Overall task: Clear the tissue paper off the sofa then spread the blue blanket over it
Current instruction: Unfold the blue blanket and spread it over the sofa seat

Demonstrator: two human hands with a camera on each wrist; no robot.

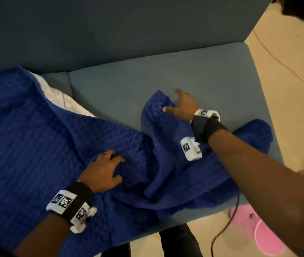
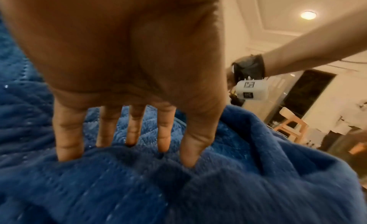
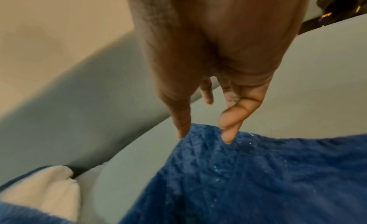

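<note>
The blue blanket [image 1: 36,145] lies rumpled over the sofa [image 1: 193,80], covering the seat from 9 o'clock through the centre and reaching the front edge at 6 o'clock; the cushion from 12 to 2 o'clock is bare. The left hand [image 1: 101,173] rests palm down on the blanket near the middle, at about 7 o'clock, fingers [image 2: 67,133] spread and straight with the tips pressing into the fabric. The right hand [image 1: 182,106] lies at about 1 o'clock on a raised corner of the blanket, its thumb and fingers [image 3: 232,117] loosely extended and touching the edge of the cloth, not curled round it. A white cushion [image 1: 54,93] shows from under the blanket at 10 o'clock. A fold of blanket stands up between the two hands
</note>
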